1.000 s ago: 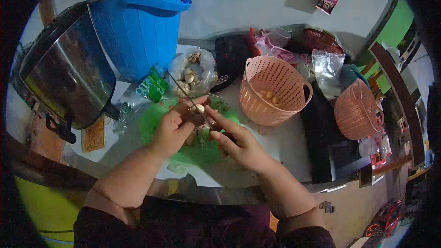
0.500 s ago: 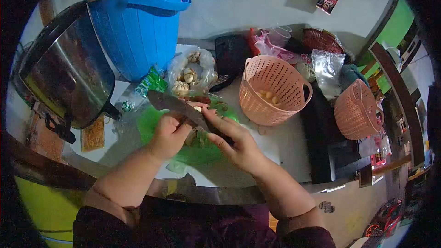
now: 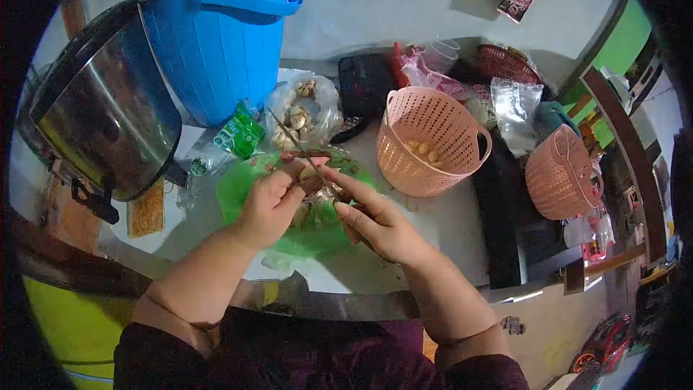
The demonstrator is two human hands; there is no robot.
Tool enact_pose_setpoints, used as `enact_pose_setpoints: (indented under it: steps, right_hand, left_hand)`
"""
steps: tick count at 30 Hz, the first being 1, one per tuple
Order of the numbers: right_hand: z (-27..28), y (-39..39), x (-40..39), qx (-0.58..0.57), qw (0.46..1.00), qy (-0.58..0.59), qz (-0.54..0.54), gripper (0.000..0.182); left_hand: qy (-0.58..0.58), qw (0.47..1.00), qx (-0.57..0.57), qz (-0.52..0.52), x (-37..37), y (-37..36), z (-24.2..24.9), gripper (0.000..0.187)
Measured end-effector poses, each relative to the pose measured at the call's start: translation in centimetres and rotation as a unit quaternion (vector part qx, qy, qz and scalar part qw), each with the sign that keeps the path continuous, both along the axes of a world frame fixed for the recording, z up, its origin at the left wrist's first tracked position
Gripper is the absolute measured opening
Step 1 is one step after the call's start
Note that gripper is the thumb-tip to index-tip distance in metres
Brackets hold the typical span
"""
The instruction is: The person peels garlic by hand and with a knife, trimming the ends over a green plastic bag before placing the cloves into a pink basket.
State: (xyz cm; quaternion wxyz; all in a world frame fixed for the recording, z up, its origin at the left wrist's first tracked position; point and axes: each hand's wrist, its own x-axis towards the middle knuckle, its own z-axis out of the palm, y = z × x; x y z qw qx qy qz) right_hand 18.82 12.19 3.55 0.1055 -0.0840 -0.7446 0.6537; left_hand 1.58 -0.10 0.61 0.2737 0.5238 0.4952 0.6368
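My right hand [image 3: 375, 220] is wrapped round the handle of a knife [image 3: 303, 146], whose narrow edge now faces the camera. My left hand [image 3: 271, 198] pinches a small pale garlic clove [image 3: 309, 172] close to the blade. Both hands are over a green plastic bag [image 3: 238, 191] spread out with peelings on it. Just beyond, a clear bag [image 3: 328, 105] holds several garlic bulbs [image 3: 297, 118]. To the right, a pink perforated basket [image 3: 426, 180] has several peeled cloves [image 3: 423, 150] at its bottom.
A tall blue bucket [image 3: 216, 58] and a dark, shiny lidded container [image 3: 108, 108] stand at the left. A green packet [image 3: 242, 132] lies near the bucket. At the right are a second pink basket [image 3: 559, 177] and a clear plastic bag [image 3: 515, 105].
The knife has turned from showing its broad flat side to showing its thin edge. My right hand has rotated slightly with it, while my left hand stays in nearly the same place.
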Motion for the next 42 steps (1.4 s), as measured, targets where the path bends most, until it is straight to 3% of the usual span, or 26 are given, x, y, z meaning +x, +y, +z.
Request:
enact_pose_setpoints:
  steps: [9, 13, 20, 28, 31, 33, 35, 37, 39, 40, 42]
  right_hand:
    - [-1.1, 0.2, -0.3, 0.161, 0.984, 0.08, -0.011, 0.052]
    - [-1.2, 0.0, -0.3, 0.161, 0.985, 0.056, -0.029, 0.049]
    - [-0.5, -0.3, 0.0, -0.104, 0.994, 0.016, 0.0, 0.047]
    - [-0.3, -0.5, -0.1, -0.041, 0.998, 0.025, 0.026, 0.053]
    - [0.4, -0.4, 0.1, -0.023, 0.999, -0.012, 0.034, 0.053]
    - [-0.2, -0.5, 0.1, 0.062, 0.998, 0.022, 0.008, 0.052]
    - [-1.3, -0.3, -0.7, 0.251, 0.955, 0.151, -0.036, 0.051]
    - [-0.7, -0.9, -0.5, 0.283, 0.952, 0.1, -0.059, 0.052]
    - [0.1, -1.4, -0.3, 0.292, 0.952, 0.052, -0.075, 0.052]
    - [-0.4, -1.2, -0.5, 0.295, 0.947, 0.1, -0.077, 0.052]
    - [-1.5, -0.7, -1.2, 0.3, 0.93, 0.197, -0.078, 0.052]
  left_hand:
    - [-0.011, 1.0, -0.014, -0.007, 0.0, 0.0, 0.2, 0.04]
    - [0.015, 1.0, -0.016, -0.001, -0.1, -0.1, 0.1, 0.04]
    - [0.034, 0.999, -0.012, 0.014, -0.3, 0.1, -0.4, 0.035]
    - [-0.027, 1.0, 0.011, -0.005, -0.1, 0.1, -0.1, 0.031]
    - [0.012, 1.0, 0.014, 0.005, -0.4, 0.1, -0.4, 0.032]
    - [0.012, 1.0, 0.002, 0.005, 0.0, -0.1, 0.3, 0.033]
    - [0.028, 1.0, 0.008, 0.003, 0.0, -0.1, 0.5, 0.033]
    - [0.062, 0.998, 0.03, -0.002, -0.3, 0.1, 0.1, 0.033]
    - [-0.032, 0.999, 0.011, -0.01, 0.3, 0.1, 0.3, 0.035]
    - [-0.079, 0.997, 0.001, -0.014, 0.5, 0.0, 0.3, 0.037]
    - [-0.028, 1.0, 0.004, 0.005, 0.4, -0.1, 0.3, 0.034]
